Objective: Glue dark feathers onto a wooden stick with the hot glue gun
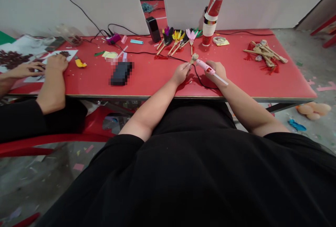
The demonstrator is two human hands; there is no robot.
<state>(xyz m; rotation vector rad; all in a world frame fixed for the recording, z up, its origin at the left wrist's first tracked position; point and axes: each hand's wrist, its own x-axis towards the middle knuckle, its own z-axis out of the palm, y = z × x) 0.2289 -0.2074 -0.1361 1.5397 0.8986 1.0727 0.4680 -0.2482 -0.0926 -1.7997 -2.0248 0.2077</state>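
My right hand [216,71] is closed around a pink glue gun [206,67], a whitish glue stick jutting from its rear. Its nozzle points at the rough top of a small beige craft piece [193,59]. That piece is pinched upright between the fingers of my left hand [182,73], which hide its lower part. Red threads [190,82] show on the table below. The gun's black cord loops down between my hands. Beyond them lie feather-topped sticks with yellow feathers [177,36] and pink feathers [191,35].
Stacked paper cups [209,32] stand near the partition. A pile of beige sticks with red tassels [265,54] lies at right. A black speaker-like box [153,29], a pixelated dark object [121,73] and a purple power socket [113,38] are leftward. A co-worker's hands [56,62] rest at far left.
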